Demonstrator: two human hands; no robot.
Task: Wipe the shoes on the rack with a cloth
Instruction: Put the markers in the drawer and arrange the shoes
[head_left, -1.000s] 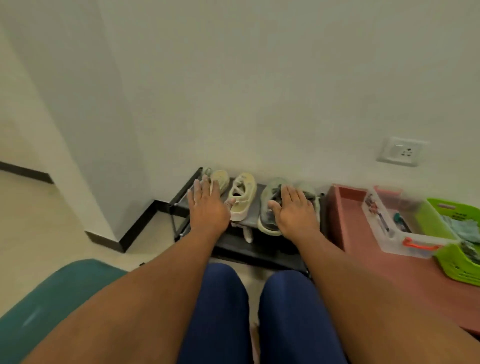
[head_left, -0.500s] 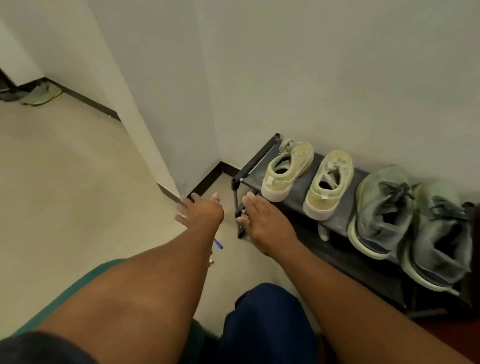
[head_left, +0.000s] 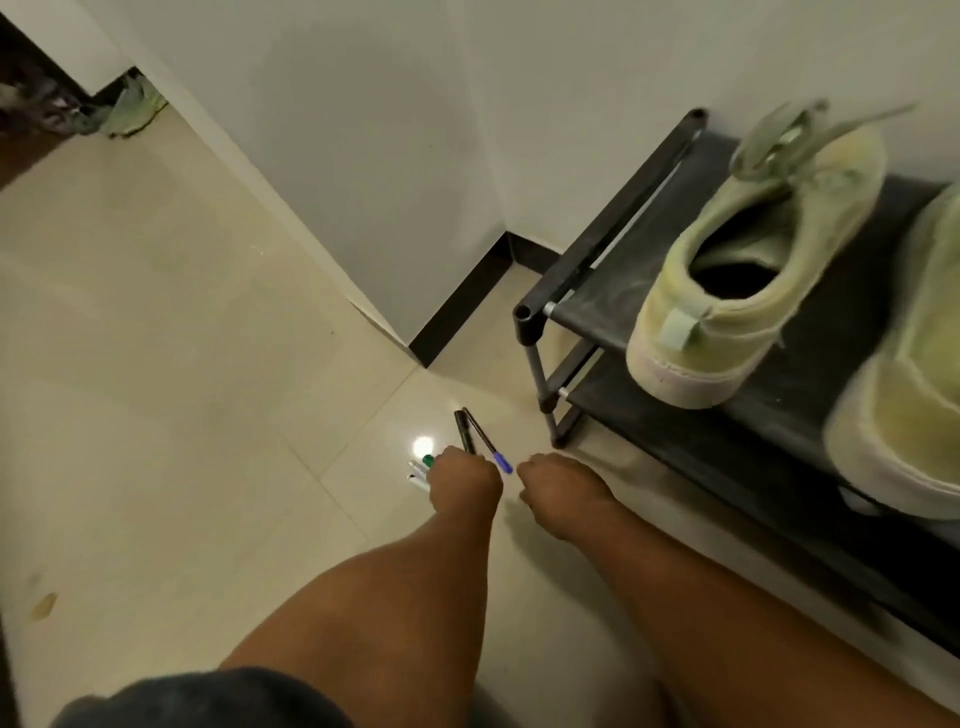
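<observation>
A black two-shelf shoe rack stands against the wall at the right. On its top shelf sits a pale green sneaker, heel toward me, and a second pale green sneaker is cut off by the right edge. My left hand is down at the floor in front of the rack's left leg. Its fingers curl over a small pile of pens, and whether it grips them is hidden. My right hand hovers just to the right with fingers curled under, nothing seen in it.
A blue-capped pen and green and white markers lie on the tiled floor around my left hand. A wall corner with dark skirting juts out left of the rack. More shoes lie far back left.
My view has swung left and down, from the rack to the floor beside it. Both hands left the shoes and dropped to the floor; the left one now sits over the pens.
</observation>
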